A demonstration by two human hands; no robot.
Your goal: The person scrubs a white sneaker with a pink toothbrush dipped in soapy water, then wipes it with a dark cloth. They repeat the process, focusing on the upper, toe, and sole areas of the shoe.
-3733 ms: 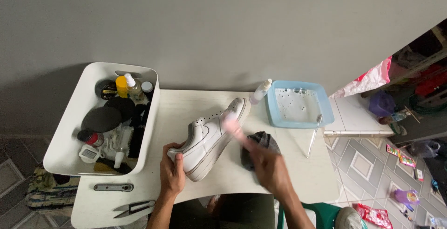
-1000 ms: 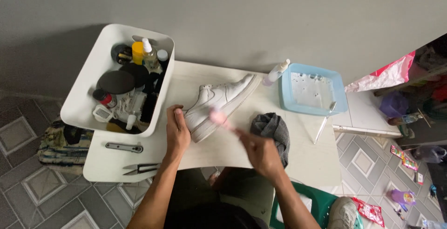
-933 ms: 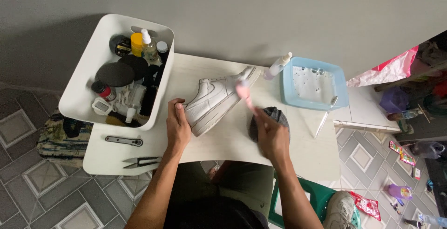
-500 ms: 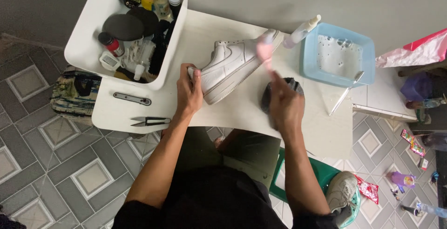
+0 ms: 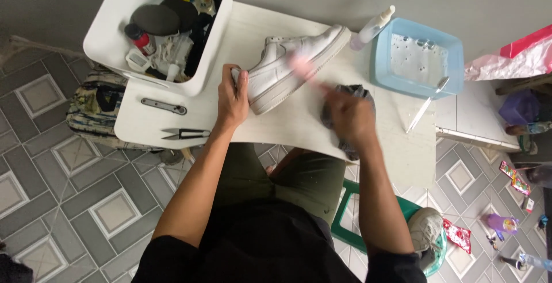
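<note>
Lowered right hand (image 5: 349, 113) scrubs smooth white leather sneaker (image 5: 290, 64) with blurred brush.

white shoe (image 5: 290, 64), pink brush (image 5: 303, 69), grey cloth (image 5: 345, 96), light blue tub (image 5: 417, 58), white bench (image 5: 299, 125), grey patterned floor tiles (image 5: 52, 185).

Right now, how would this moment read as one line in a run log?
left hand: grips heel of white sneaker | right hand: holds blurred pink brush against sneaker's side | grey cloth under right hand
</note>
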